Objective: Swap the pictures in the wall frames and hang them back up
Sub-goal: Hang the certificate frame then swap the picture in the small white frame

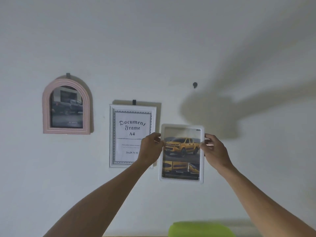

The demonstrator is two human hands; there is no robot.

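We hold the white frame with the yellow pickup picture by its two side edges, upright and below the bare wall hook. Our left hand pinches the left edge, thumb on the front, fingers curled behind; our right hand grips the right edge the same way. Neither hand holds anything else.

Left of the hook, the document frame hangs on its own hook, and farther left the pink arched frame with a dark vehicle picture hangs too. So this looks like the last frame to go back up.

To do it well, we should raise the frame straight up until its top edge passes the hook, press the back lightly toward the wall, then lower slowly and feel for the hanger catching. The hanger is hidden behind the frame, so we must go by touch. Keep both grips level so it does not tilt, and release one hand only after the weight settles. A green object lies below the hook, near the bottom edge.
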